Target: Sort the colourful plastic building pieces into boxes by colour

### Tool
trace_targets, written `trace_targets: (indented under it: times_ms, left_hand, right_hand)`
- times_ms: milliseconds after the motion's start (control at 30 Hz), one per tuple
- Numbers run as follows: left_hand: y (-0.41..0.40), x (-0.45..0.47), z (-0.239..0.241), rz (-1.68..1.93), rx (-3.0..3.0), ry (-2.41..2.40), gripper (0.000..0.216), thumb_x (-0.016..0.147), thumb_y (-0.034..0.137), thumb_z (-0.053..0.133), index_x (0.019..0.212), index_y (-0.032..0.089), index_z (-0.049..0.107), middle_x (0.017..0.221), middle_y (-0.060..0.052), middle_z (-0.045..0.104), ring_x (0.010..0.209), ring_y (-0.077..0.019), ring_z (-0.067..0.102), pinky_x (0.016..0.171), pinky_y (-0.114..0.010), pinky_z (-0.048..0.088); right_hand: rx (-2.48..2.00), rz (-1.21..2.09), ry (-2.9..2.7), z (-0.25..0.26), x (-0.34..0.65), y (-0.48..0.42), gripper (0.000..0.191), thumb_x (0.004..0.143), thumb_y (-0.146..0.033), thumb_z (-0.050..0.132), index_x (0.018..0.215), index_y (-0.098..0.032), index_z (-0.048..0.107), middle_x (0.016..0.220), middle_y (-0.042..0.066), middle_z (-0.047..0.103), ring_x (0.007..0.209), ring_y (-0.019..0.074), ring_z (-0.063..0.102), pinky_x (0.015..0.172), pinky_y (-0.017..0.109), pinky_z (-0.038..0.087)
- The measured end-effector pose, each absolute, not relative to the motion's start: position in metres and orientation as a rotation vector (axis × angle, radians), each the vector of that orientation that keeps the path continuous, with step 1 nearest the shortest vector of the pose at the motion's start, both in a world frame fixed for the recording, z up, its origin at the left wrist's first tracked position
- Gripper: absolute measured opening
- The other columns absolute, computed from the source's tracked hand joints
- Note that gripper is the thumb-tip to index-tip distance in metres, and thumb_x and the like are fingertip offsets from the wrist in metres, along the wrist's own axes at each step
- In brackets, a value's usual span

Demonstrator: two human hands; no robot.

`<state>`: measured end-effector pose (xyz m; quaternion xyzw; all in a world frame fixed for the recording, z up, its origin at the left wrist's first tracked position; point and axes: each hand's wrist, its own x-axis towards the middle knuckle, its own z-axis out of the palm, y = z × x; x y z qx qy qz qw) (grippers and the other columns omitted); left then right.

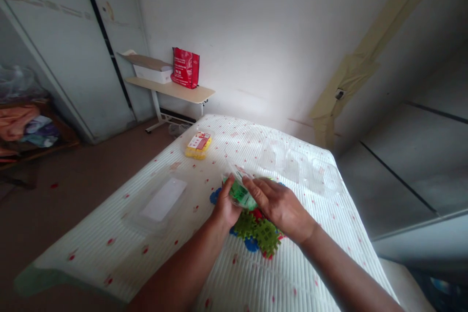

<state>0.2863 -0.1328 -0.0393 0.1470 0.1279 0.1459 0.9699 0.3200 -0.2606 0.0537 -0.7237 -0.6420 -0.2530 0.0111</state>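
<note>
My left hand [225, 205] is wrapped around the near left side of a clear plastic box [250, 202] with green pieces [238, 192] inside. Its transparent lid [234, 168] is tilted up, and my right hand [283, 207] is closed against the lid and the box's right side, fingers pressed together. Under and around the box lies a pile of plastic gears: green gears [266, 235], blue gears [251, 244] and red ones. My right hand and the box hide part of this pile.
A closed clear box of yellow pieces [198, 145] stands at the table's far left. An opened clear container [164, 200] lies at left, and a row of clear trays [298, 165] at right. Behind, a side table [204, 92] bears a red bag [185, 68] and a white box [153, 74].
</note>
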Motion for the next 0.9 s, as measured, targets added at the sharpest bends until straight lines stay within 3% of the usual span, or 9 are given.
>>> trace_targets:
  times_ms: [100,267,500,667,900]
  left_hand:
    - [-0.133,0.286,-0.040,0.273,0.291,0.260,0.033,0.069,0.035,0.066,0.097,0.016,0.064,0.087,-0.004,0.071,0.091,-0.0222,0.064,0.082,-0.034,0.049]
    - [-0.134,0.287,-0.041,0.296,0.264,0.224,0.033,0.072,0.035,0.065,0.099,0.016,0.064,0.090,-0.004,0.070,0.091,-0.0199,0.064,0.084,-0.031,0.048]
    - [-0.133,0.286,-0.039,0.310,0.253,0.223,0.028,0.073,0.036,0.064,0.093,0.016,0.065,0.088,-0.003,0.070,0.083,-0.0169,0.065,0.078,-0.028,0.049]
    - [-0.133,0.287,-0.043,0.294,0.274,0.226,0.032,0.071,0.038,0.065,0.094,0.016,0.064,0.090,-0.004,0.069,0.085,-0.0189,0.064,0.075,-0.029,0.049]
    - [-0.135,0.290,-0.045,0.273,0.288,0.232,0.032,0.067,0.037,0.070,0.091,0.018,0.062,0.093,-0.002,0.067,0.087,-0.0162,0.063,0.080,-0.027,0.047]
  right_hand:
    - [-2.195,-0.823,-2.030,0.049,0.319,-0.259,0.038,0.091,-0.010,0.037,0.129,-0.008,0.038,0.092,0.012,0.063,0.085,0.0185,0.058,0.064,0.028,0.051]
    - [-2.348,-0.848,-1.919,0.046,0.314,-0.255,0.037,0.087,-0.007,0.041,0.124,-0.010,0.044,0.081,0.008,0.063,0.071,0.0157,0.058,0.058,0.026,0.050]
    - [-2.697,-0.633,-1.805,0.068,0.308,-0.240,0.036,0.085,-0.009,0.048,0.121,-0.014,0.047,0.077,0.004,0.062,0.062,0.0128,0.059,0.050,0.022,0.045]
    - [-2.614,-0.694,-1.912,0.068,0.314,-0.244,0.040,0.086,-0.008,0.045,0.126,-0.012,0.044,0.076,0.005,0.063,0.061,0.0142,0.059,0.048,0.023,0.046]
    - [-2.165,-0.822,-2.256,0.066,0.321,-0.248,0.032,0.089,-0.009,0.040,0.119,-0.008,0.050,0.108,0.018,0.061,0.091,0.0202,0.061,0.067,0.030,0.055]
